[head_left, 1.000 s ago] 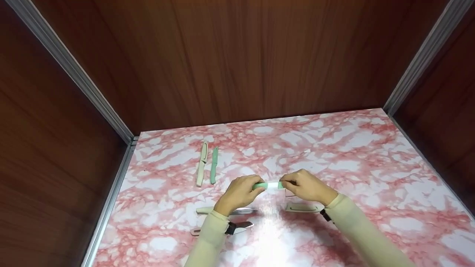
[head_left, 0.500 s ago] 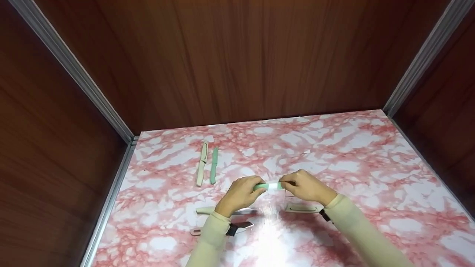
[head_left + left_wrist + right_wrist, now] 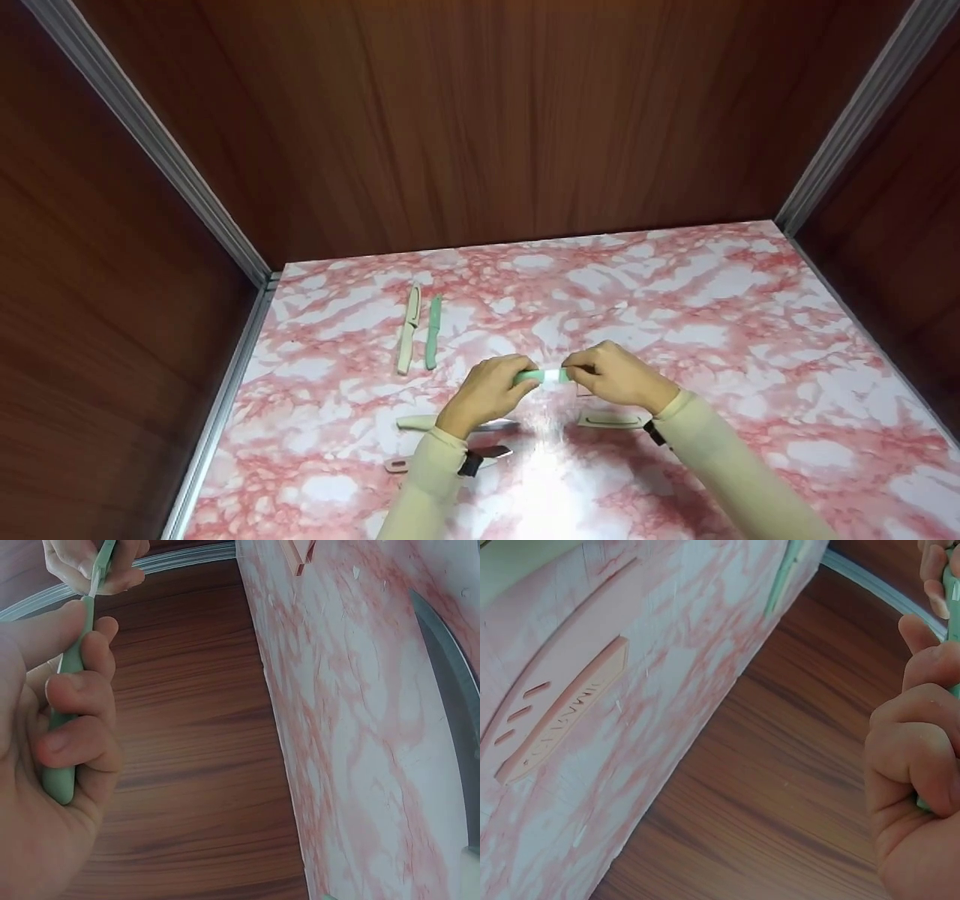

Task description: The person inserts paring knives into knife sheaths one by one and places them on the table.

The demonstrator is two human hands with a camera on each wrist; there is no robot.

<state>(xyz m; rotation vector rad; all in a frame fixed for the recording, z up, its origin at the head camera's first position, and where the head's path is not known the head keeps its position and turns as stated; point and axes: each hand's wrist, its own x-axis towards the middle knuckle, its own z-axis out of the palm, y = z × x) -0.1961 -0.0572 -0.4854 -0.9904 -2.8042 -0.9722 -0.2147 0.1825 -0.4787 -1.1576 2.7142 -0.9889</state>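
Observation:
My left hand point(image 3: 487, 386) grips the green handle point(image 3: 58, 784) of a small knife, fingers curled round it in the left wrist view. The knife's white blade point(image 3: 552, 375) shows as a short stretch between my hands. My right hand point(image 3: 619, 375) pinches a matching green sheath point(image 3: 565, 375), and the blade's tip end lies within it. Knife and sheath are in one line, held above the table. Below my left forearm lie a knife with a pale handle point(image 3: 415, 423) and a knife with a pinkish slotted handle point(image 3: 396, 466), both with bare blades.
A cream sheathed knife point(image 3: 409, 330) and a green sheathed knife point(image 3: 433, 334) lie side by side at the back left. Beneath my right hand are a cream sheath point(image 3: 611, 420) and a pink sheath point(image 3: 577, 697). Brown wood-grain panels point(image 3: 480, 127) wall the marbled table point(image 3: 712, 300).
The visible stretch of white blade has become slightly shorter as the green handle and sheath have drawn a little closer. Both hands keep their hold.

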